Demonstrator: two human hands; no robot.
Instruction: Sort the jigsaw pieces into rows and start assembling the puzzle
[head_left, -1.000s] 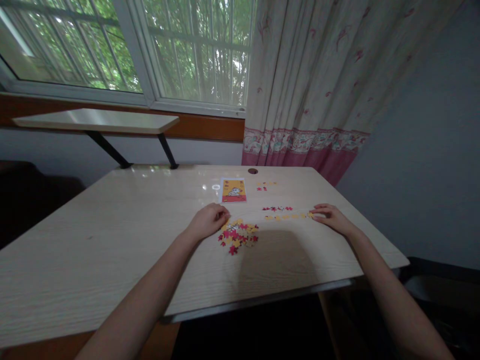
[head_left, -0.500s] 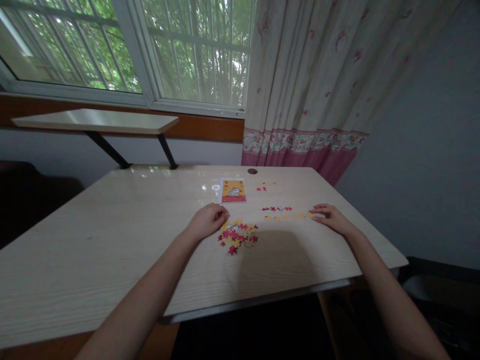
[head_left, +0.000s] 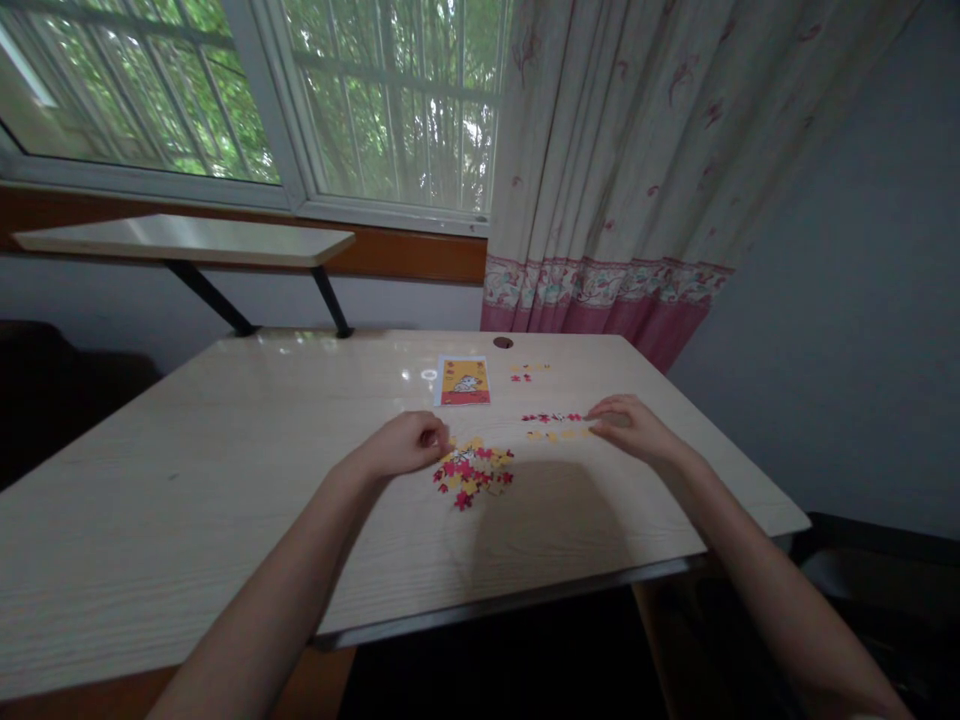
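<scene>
Picture card (head_left: 465, 383), print illegible, beyond heaped puzzle pieces (head_left: 464, 469)

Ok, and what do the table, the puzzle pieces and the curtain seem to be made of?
Table: wood or laminate, slightly glossy, with grain lines and bright glints. Pieces: perhaps coloured card, flat and knobbed; too small to judge the finish. Curtain: fabric, likely matte, hanging in folds.
</scene>
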